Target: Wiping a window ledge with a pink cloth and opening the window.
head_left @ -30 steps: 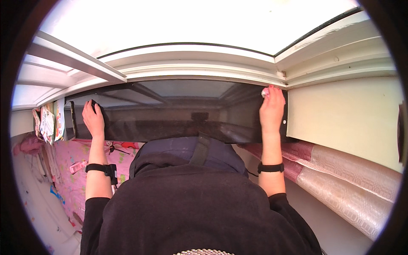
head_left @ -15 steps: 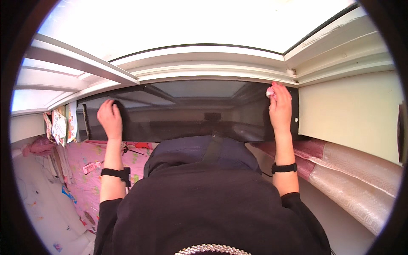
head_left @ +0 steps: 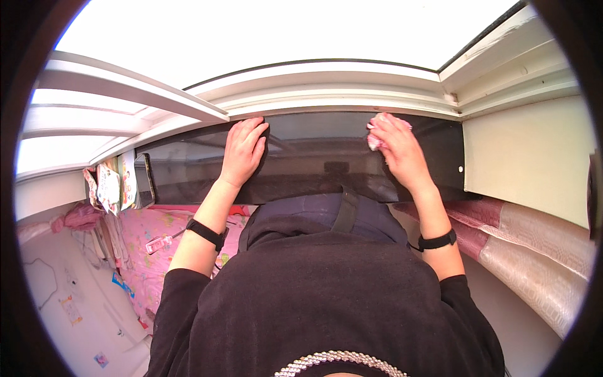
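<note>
A long dark tinted panel (head_left: 314,160) stretches across below a white window frame (head_left: 326,100). My left hand (head_left: 244,149) lies flat on the panel's upper left part, fingers together. My right hand (head_left: 396,147) is closed on a small pink cloth (head_left: 375,139), pressed against the panel near its top edge, right of centre. Both wrists wear black bands. My dark-clothed body fills the lower middle of the view.
A cream wall (head_left: 524,163) stands to the right, with a rolled shiny pinkish fabric (head_left: 534,245) below it. A pink patterned bed cover (head_left: 147,242) lies at lower left. Clothes and cards hang by the left wall (head_left: 107,188). A white bar (head_left: 125,88) runs at upper left.
Both hands have moved inward along the panel: the left hand shifted right, the right hand shifted left from the panel's right end. The view has tilted slightly.
</note>
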The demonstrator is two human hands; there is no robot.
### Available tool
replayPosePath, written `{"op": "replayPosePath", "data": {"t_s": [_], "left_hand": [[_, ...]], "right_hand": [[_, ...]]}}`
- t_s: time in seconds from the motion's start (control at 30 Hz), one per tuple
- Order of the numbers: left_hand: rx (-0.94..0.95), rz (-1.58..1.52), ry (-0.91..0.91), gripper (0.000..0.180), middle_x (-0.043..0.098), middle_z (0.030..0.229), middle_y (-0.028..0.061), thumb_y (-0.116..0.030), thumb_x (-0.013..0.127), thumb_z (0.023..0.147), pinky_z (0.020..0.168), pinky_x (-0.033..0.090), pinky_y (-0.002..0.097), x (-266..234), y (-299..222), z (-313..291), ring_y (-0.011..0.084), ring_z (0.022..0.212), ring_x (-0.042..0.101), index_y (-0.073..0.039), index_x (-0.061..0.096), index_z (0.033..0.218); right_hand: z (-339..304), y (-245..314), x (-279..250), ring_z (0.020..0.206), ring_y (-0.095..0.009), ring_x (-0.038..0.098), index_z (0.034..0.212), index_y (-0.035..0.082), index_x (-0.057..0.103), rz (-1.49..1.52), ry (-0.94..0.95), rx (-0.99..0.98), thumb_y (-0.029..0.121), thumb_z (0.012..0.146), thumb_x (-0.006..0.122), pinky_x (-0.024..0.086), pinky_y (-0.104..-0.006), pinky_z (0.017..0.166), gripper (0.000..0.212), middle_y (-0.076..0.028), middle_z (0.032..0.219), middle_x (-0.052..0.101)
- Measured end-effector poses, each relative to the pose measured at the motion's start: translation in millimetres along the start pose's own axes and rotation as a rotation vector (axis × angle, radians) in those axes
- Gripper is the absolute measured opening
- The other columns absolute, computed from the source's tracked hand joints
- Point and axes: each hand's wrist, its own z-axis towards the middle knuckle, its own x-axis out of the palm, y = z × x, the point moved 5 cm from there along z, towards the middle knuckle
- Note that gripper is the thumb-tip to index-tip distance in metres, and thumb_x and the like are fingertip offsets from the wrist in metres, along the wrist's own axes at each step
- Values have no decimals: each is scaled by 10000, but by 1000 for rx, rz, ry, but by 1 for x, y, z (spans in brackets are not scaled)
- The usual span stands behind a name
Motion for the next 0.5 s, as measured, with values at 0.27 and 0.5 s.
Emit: {"op": "replayPosePath", "data": {"t_s": [0.27, 0.5], "left_hand": [[-32, 40, -18, 345, 601, 1235, 117, -83, 632, 831, 1017, 409, 429, 4, -4, 1, 310, 1178, 544, -53, 625, 1175], [30, 238, -82, 501, 499, 1394, 119, -86, 601, 835, 1103, 336, 447, -8, -15, 0, 306, 1318, 444, -91, 544, 1332]], "right_hand": [[9, 19, 13, 1198, -354, 511, 1125, 28, 630, -245, -132, 72, 43, 821, 627, 420, -433, 1030, 304, -146, 1229, 591], [13, 22, 22, 1178, -364, 503, 1128, 42, 619, -229, -95, 64, 56, 816, 655, 424, -447, 1002, 313, -137, 1244, 583]]}}
